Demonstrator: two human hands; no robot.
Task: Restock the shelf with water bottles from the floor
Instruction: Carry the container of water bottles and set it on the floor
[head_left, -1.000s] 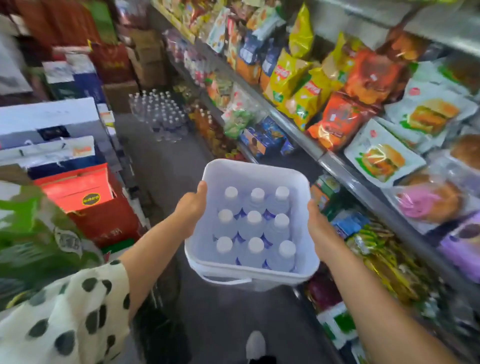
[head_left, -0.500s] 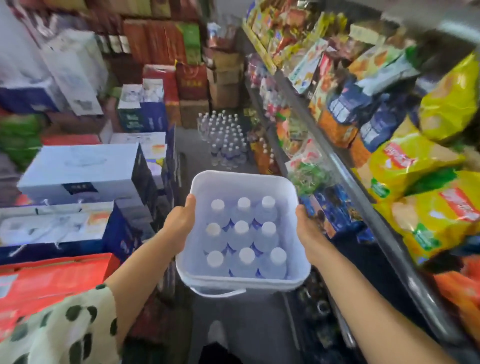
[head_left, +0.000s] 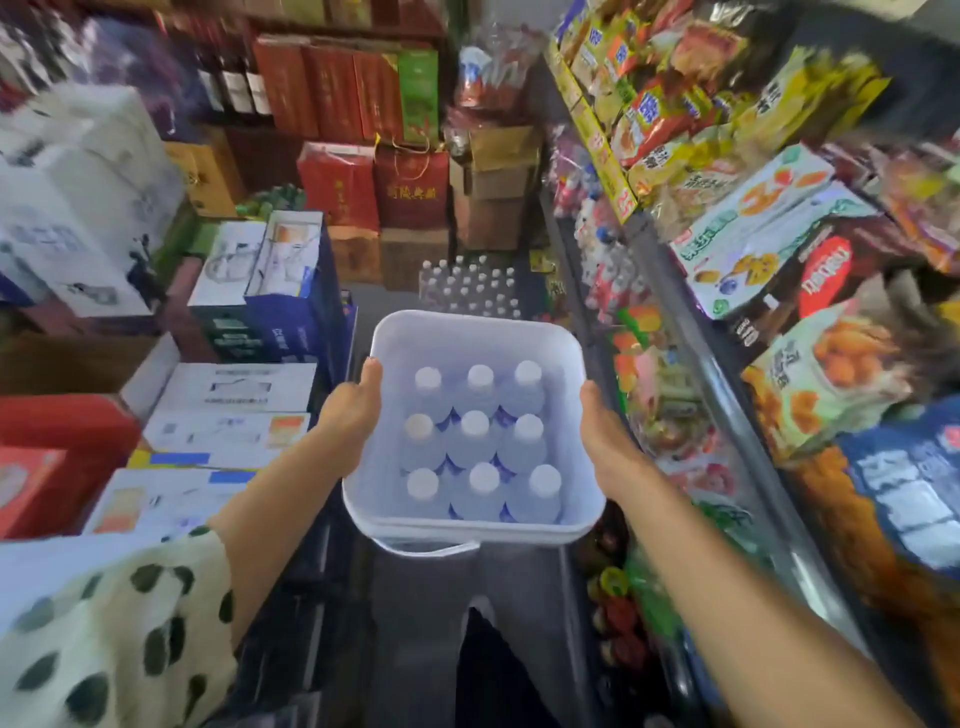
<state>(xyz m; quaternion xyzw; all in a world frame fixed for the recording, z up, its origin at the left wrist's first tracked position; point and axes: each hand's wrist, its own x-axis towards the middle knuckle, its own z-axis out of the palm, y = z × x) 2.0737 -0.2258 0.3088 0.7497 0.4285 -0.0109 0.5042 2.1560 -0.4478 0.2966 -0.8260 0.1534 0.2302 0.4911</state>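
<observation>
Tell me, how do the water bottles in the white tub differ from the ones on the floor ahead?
The bottles in the tub number nine and are carried; the floor bottles are many more, standing at the aisle's end. Both groups stand upright with white caps.

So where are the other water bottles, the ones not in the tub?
Look down the aisle floor, past the white tub held between the left hand and right hand. The pack of water bottles stands there before the brown cartons. It is the only cluster of little white caps among boxes.
</observation>
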